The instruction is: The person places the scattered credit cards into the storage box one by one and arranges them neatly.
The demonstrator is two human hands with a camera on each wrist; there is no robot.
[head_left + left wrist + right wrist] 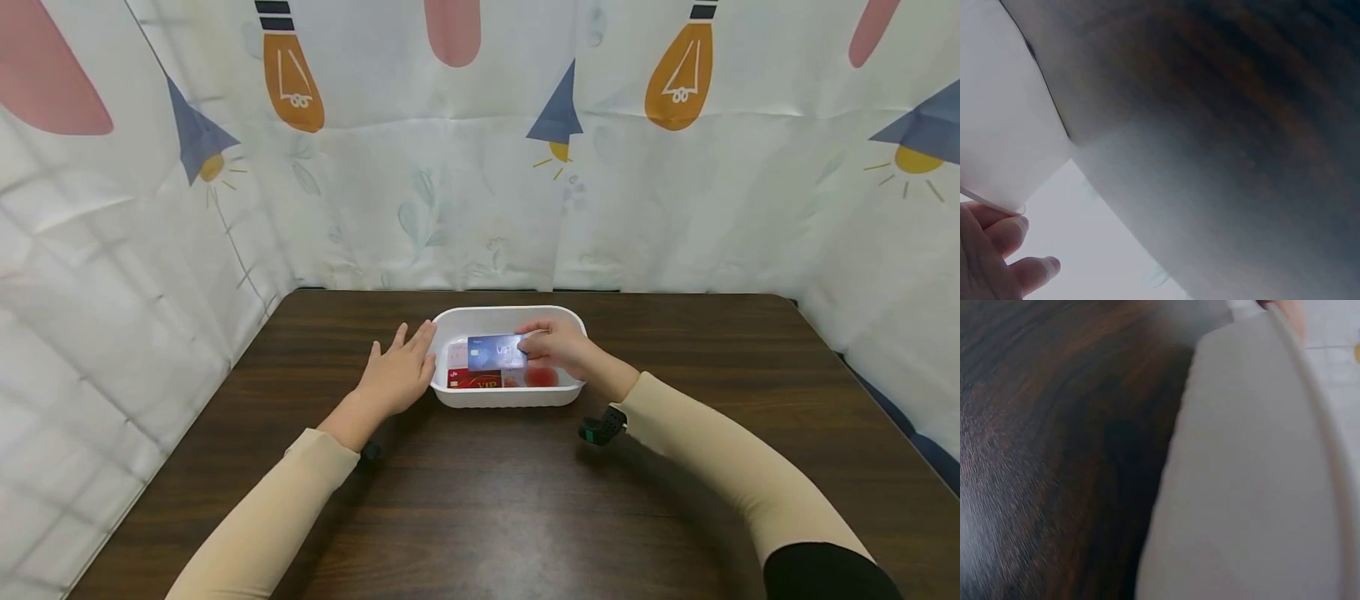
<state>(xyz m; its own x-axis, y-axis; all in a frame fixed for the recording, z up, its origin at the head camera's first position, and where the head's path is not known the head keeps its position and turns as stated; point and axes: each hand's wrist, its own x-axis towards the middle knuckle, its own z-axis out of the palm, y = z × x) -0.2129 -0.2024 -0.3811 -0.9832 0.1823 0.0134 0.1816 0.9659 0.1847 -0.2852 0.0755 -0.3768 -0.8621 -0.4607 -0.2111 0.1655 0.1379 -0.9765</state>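
A white plastic basin (510, 398) holds several cards. My right hand (558, 346) reaches over its right side and pinches the right end of a blue VIP card (491, 353) between thumb and fingers. Below that card lie a red VIP card (474, 379) and a pale pink card (457, 356), both partly covered. Against the basin's left rim, the fingers of my left hand (396, 375) rest outstretched. The left wrist view shows its fingertips (1016, 231) at the rim. Mostly the basin's outer wall (1247, 469) fills the right wrist view, where my right hand's grip is hidden.
The basin stands toward the back of a dark wood-grain table (517, 500). Behind the table and along its left hangs a white curtain (465, 208) printed with lamps and bulbs. A dark band with a device (602, 427) sits at my right wrist.
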